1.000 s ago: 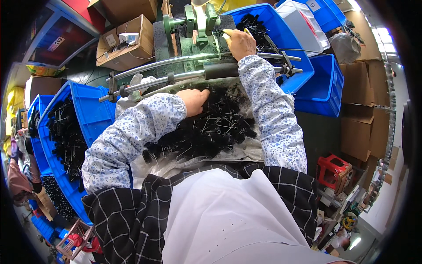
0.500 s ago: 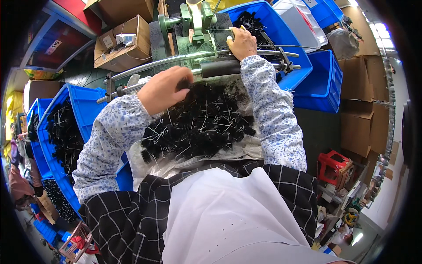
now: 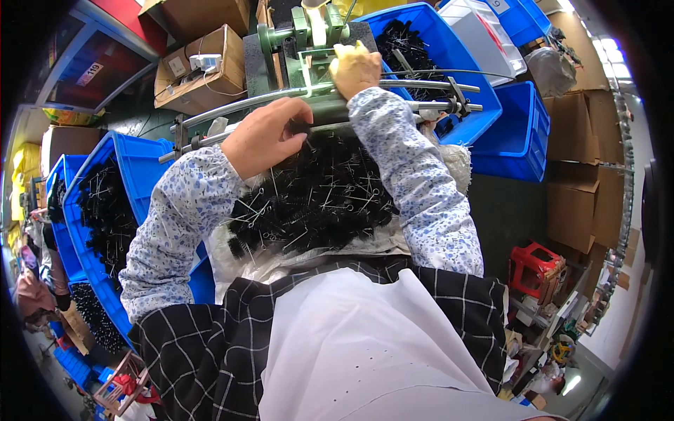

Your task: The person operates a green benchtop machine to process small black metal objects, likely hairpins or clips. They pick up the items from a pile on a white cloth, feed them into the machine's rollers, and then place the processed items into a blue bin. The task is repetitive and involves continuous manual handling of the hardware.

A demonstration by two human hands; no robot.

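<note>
My left hand (image 3: 265, 137) is closed around small black wire brushes (image 3: 298, 128), mostly hidden by the fingers, above a pile of similar black brushes (image 3: 316, 203) with thin looped wire handles on my lap. My right hand (image 3: 357, 70), with yellowish coverings on its fingertips, has its fingers bent together at the front of the green bench machine (image 3: 298, 31). What those fingers pinch is hidden. Both wrists are close to the curved metal rail (image 3: 274, 94) that runs in front of the machine.
Blue bins of black brushes stand at left (image 3: 119, 151) and right (image 3: 484, 105); another blue bin (image 3: 516, 133) stands beyond the right one. Behind the left arm is a cardboard box (image 3: 228, 49) with a white device on it. A red stool (image 3: 537, 270) lies at far right.
My right hand has moved left, from the brush at the machine's right side to the machine's front; that brush no longer shows. My left hand stays nearly in place, still closed.
</note>
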